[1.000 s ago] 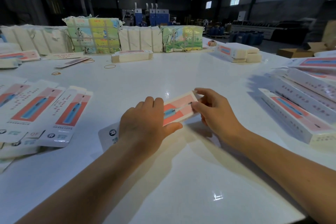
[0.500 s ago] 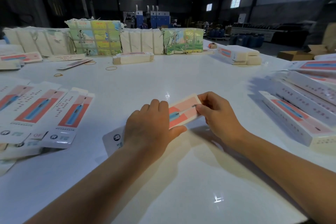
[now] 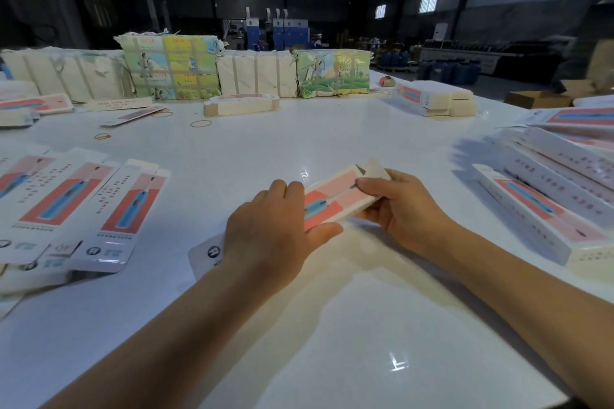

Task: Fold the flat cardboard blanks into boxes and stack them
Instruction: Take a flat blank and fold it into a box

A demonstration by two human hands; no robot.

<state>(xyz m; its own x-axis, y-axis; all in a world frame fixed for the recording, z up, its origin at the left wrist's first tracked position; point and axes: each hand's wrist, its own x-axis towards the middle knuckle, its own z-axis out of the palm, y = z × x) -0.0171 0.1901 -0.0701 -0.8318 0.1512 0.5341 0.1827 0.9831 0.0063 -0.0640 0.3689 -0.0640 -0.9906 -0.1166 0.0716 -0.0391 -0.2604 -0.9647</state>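
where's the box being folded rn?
Head view, centre: the box lies between the left hand and right hand, both gripping it just above the white table.

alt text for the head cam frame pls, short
Both hands hold a pink-and-white carton on a white table: left hand grips its middle, right hand works the far end flap. Flat blanks lie left, folded boxes right.
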